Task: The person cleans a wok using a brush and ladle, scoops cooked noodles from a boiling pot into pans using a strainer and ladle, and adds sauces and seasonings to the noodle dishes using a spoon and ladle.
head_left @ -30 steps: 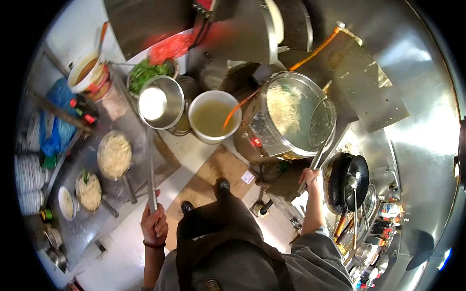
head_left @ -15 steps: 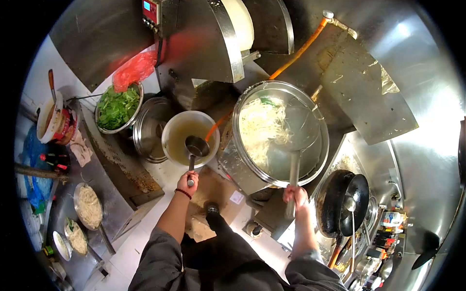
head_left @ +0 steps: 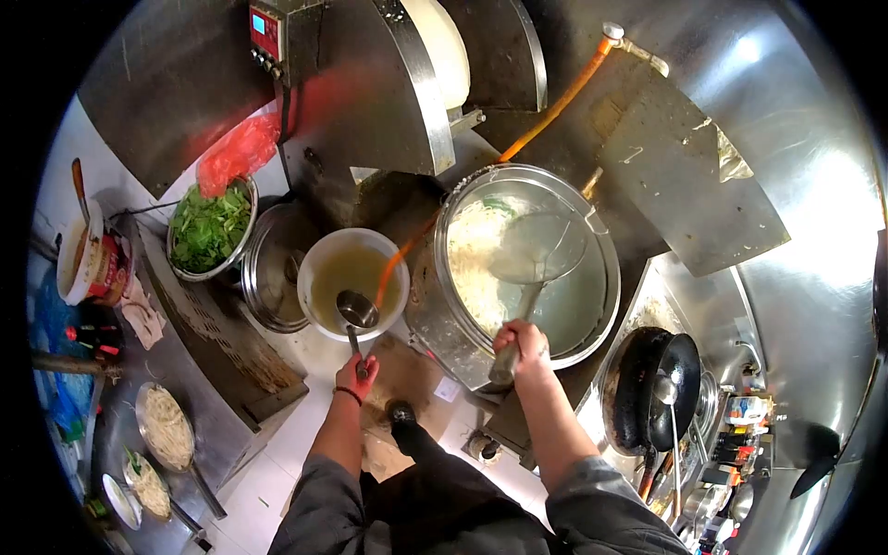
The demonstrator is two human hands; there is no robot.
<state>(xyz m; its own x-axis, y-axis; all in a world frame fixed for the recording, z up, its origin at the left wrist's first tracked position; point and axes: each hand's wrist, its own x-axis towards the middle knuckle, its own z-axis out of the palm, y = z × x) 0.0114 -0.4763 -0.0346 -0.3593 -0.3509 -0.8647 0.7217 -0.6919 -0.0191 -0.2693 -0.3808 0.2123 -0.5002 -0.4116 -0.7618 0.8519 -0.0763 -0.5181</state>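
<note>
My left hand [head_left: 356, 375] is closed round the handle of a metal ladle [head_left: 359, 311]. The ladle's bowl is over the near part of a white bucket [head_left: 311, 314] of cloudy liquid. Gripped in my right hand [head_left: 523, 347] is the thick handle of a wide mesh strainer [head_left: 546, 248], which reaches into a large steel pot [head_left: 612, 310] of water. Pale noodles [head_left: 474, 264] float in the pot's left half, partly beneath the mesh. A bit of green shows at the far side of the noodles.
An orange hose [head_left: 560, 97] runs behind the pot and down into the bucket. Left are a bowl of leafy greens [head_left: 211, 227], a steel lid [head_left: 268, 268] and strainers of noodles [head_left: 166, 425]. A black wok [head_left: 680, 388] stands at right.
My right hand has moved left and forward, bringing the strainer's mesh over the noodles. The ladle has shifted slightly nearer to me over the bucket. The whole view has shifted a little.
</note>
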